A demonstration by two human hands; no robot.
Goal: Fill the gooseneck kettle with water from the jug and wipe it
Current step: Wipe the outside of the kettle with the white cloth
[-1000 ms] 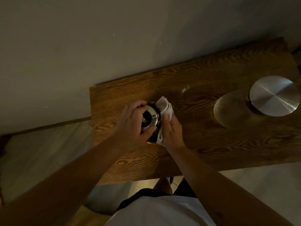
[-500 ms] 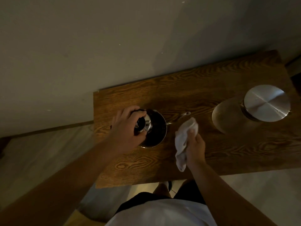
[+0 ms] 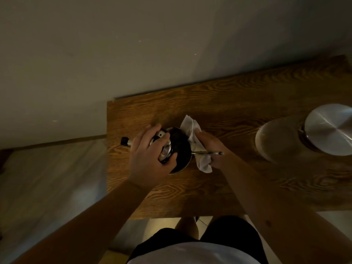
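surface: wooden table [image 3: 238, 103] | on it: kettle [image 3: 181, 147]; steel-lidded jug [image 3: 331, 130]

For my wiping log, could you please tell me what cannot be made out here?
- Water level in the kettle: head view, left hand covers the top.
- Spot being wiped: the cloth and right hand hide it.
- Jug: cut off by the right edge.

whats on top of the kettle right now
The left hand lies over the kettle lid; the lid is mostly covered. The white cloth presses against its side.
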